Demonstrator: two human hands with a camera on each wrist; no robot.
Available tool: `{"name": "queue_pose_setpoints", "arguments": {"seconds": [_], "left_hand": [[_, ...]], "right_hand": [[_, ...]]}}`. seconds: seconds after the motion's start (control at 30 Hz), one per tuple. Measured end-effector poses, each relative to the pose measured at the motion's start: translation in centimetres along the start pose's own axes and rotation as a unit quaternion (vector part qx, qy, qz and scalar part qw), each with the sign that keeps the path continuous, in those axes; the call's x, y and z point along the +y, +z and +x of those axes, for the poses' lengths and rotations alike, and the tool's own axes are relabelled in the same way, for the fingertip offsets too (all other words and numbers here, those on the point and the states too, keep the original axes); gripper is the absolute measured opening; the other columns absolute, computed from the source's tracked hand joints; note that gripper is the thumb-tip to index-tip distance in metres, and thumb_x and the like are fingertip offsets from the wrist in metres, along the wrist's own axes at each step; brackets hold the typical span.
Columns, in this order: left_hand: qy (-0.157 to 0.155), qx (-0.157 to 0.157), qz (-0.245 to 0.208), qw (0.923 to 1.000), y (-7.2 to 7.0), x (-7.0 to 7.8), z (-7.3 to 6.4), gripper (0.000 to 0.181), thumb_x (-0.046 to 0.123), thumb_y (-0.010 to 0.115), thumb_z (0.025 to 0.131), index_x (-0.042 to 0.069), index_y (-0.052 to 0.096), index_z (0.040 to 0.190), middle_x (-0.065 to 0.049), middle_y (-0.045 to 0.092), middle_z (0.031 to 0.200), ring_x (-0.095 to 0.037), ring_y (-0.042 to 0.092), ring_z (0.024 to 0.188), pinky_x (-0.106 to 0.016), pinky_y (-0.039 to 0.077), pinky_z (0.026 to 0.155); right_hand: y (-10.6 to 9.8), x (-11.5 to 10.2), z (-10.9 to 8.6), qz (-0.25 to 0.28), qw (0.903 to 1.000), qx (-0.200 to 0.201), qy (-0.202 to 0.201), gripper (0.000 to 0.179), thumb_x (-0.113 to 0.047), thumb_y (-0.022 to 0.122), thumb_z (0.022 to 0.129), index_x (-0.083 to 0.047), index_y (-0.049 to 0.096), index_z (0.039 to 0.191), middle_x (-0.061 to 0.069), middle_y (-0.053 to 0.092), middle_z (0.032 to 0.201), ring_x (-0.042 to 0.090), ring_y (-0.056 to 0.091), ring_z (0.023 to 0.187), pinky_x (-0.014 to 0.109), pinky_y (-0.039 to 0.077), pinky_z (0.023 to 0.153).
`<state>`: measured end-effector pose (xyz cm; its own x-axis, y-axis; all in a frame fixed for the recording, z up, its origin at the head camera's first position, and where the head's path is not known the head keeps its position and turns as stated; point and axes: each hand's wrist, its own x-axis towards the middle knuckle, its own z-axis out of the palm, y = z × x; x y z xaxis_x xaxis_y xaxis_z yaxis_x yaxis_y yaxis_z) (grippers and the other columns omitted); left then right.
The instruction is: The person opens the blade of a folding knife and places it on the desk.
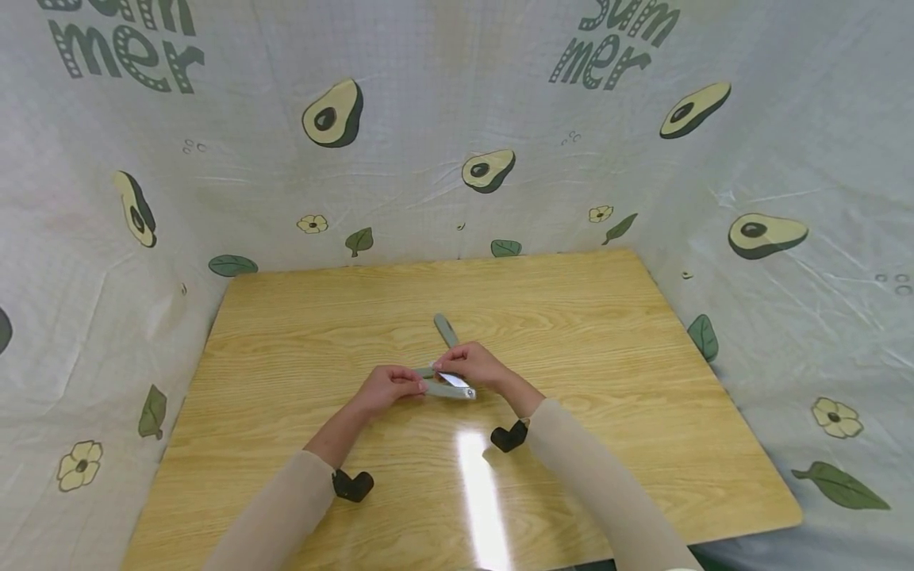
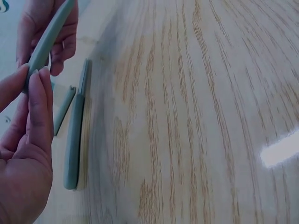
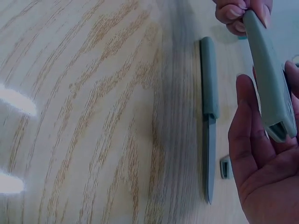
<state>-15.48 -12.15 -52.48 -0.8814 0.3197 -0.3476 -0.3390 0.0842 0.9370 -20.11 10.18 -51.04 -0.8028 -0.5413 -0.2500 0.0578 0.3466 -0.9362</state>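
My left hand (image 1: 389,388) pinches the tail end of a grey-green folding knife (image 1: 446,391) held above the table. A pivot shows at the knife's right end, and a bright blade (image 1: 455,381) angles out from there toward my right hand (image 1: 474,365). The right thumb and index finger pinch together at the blade's far end. In the right wrist view the slotted handle (image 3: 264,70) hides what lies between those fingers. Below lies a fixed-blade knife (image 3: 209,84) with a matching handle, its blade pointing right.
Beyond the fixed-blade knife lies another slim grey-green piece (image 1: 446,329), partly covered by my right hand. The wooden table (image 1: 321,317) is backed by patterned cloth (image 1: 414,198) on the far side and both flanks. Light glares off the near tabletop.
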Motion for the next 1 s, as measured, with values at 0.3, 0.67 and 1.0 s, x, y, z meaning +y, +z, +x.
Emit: {"name": "queue_pose_setpoints", "arguments": {"seconds": [0.3, 0.67, 1.0], "left_hand": [[-0.007, -0.019, -0.012, 0.9997, 0.1, -0.2, -0.1, 0.014, 0.005, 0.070, 0.087, -0.004, 0.065, 0.097, 0.002, 0.072, 0.075, -0.011, 0.071, 0.075, -0.035, 0.062, 0.083], [0.003, -0.019, -0.034, 0.9992, 0.0, -0.4, -0.3, 0.020, 0.003, 0.069, 0.088, -0.010, 0.063, 0.102, 0.001, 0.072, 0.078, -0.012, 0.072, 0.077, -0.036, 0.060, 0.086], [0.013, 0.013, -0.062, 0.9979, -0.7, -1.0, -0.3, 0.020, 0.003, 0.069, 0.087, -0.009, 0.065, 0.102, 0.001, 0.072, 0.080, -0.015, 0.073, 0.078, -0.034, 0.061, 0.084]], "right_hand": [[0.2, 0.0, 0.3, 0.018, 0.9992, -0.031, 0.015, 0.024, -0.020, 0.060, 0.097, 0.001, 0.071, 0.101, 0.009, 0.074, 0.093, 0.010, 0.068, 0.081, 0.025, 0.058, 0.076], [-0.3, 0.2, 0.2, 0.018, 0.9991, 0.020, 0.033, 0.024, -0.020, 0.062, 0.095, -0.001, 0.070, 0.106, 0.016, 0.072, 0.102, 0.006, 0.057, 0.078, 0.025, 0.053, 0.073], [-2.1, 0.8, -0.8, 0.067, 0.9907, 0.112, 0.040, 0.024, -0.018, 0.066, 0.092, 0.003, 0.070, 0.103, -0.003, 0.068, 0.081, 0.027, 0.065, 0.084, 0.050, 0.056, 0.089]]}}
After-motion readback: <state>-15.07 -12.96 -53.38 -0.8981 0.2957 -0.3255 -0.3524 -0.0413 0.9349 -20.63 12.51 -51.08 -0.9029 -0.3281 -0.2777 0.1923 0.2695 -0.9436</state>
